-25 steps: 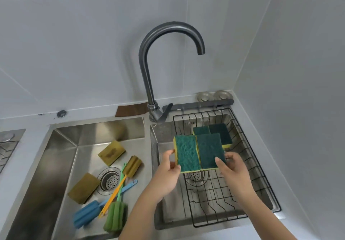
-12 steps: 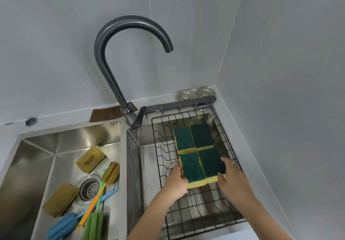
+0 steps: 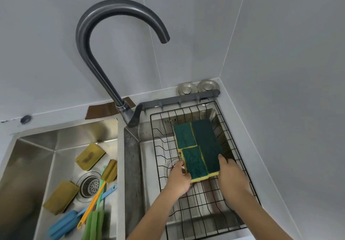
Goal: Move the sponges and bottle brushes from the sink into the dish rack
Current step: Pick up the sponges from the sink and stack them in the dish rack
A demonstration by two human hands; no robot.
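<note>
In the right basin stands a black wire dish rack. Two green-topped yellow sponges lie at its back, the left one beside the right one. Just in front of them I hold two more side by side, low over the rack. My left hand grips the front-left sponge at its left edge. My right hand grips the front-right sponge, which overlaps the back-right one. The left sink holds two olive sponges and three bottle brushes: green, blue, orange-handled.
A tall curved grey faucet rises between the basins, its spout over the rack's back-left. White tiled walls close in behind and on the right. Two metal caps and a grey hook rail sit behind the rack. A drain strainer lies in the left sink.
Both hands have carried the two sponges forward and down into the rack, against the two at the back. My view has shifted slightly right and closer.
</note>
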